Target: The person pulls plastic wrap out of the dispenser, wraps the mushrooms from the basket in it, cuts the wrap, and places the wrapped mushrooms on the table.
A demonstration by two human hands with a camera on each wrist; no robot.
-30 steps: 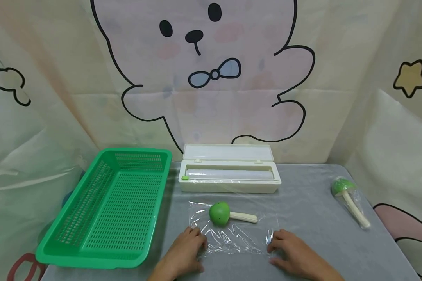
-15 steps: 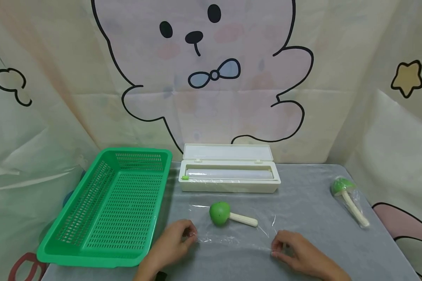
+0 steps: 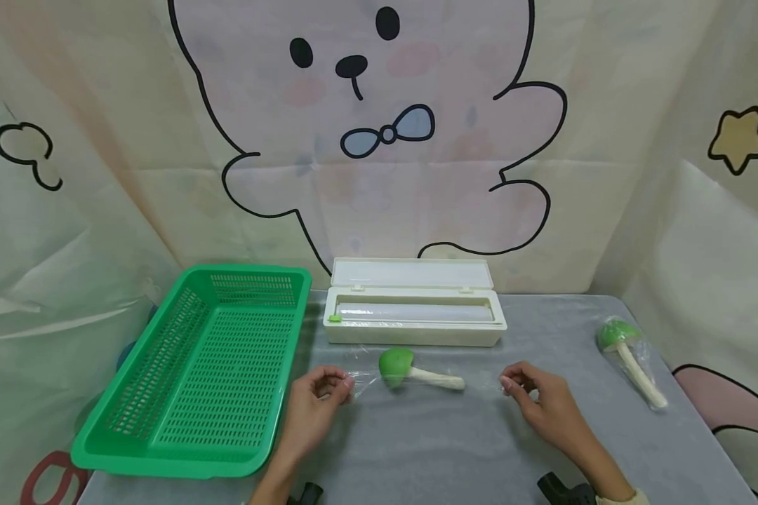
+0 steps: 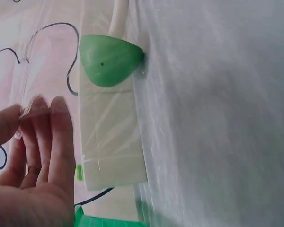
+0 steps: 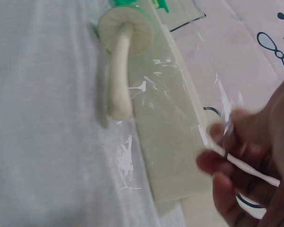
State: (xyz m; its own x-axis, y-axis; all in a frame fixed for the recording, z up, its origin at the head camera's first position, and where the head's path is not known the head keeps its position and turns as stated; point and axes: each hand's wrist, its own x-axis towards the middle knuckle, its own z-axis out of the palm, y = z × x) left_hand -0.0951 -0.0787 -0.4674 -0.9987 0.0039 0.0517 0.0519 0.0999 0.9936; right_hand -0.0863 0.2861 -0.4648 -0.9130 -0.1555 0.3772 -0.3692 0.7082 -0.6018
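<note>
A toy mushroom with a green cap and pale stem [image 3: 396,366] lies on the grey table, with clear plastic wrap [image 5: 154,90] stretched over it. My left hand [image 3: 316,403] pinches one corner of the wrap between thumb and fingers, left of the cap. On the other side, past the stem's end, my right hand [image 3: 546,403] pinches the opposite corner. Both hands are raised off the table. In the left wrist view the green cap [image 4: 109,60] shows through the film; the right wrist view shows the cap's pale underside and stem [image 5: 120,80].
A white cling-film dispenser [image 3: 415,335] stands at the back with its lid up. The green perforated basket [image 3: 284,393] takes up the left side. A second green mushroom, wrapped in film [image 3: 632,365], lies at the right. A printed curtain [image 3: 379,203] hangs behind.
Both hands have gone from low by the wrap's near edge to higher and farther back, lifting that edge up and over the mushroom. The mushroom has shifted slightly and its cap has turned.
</note>
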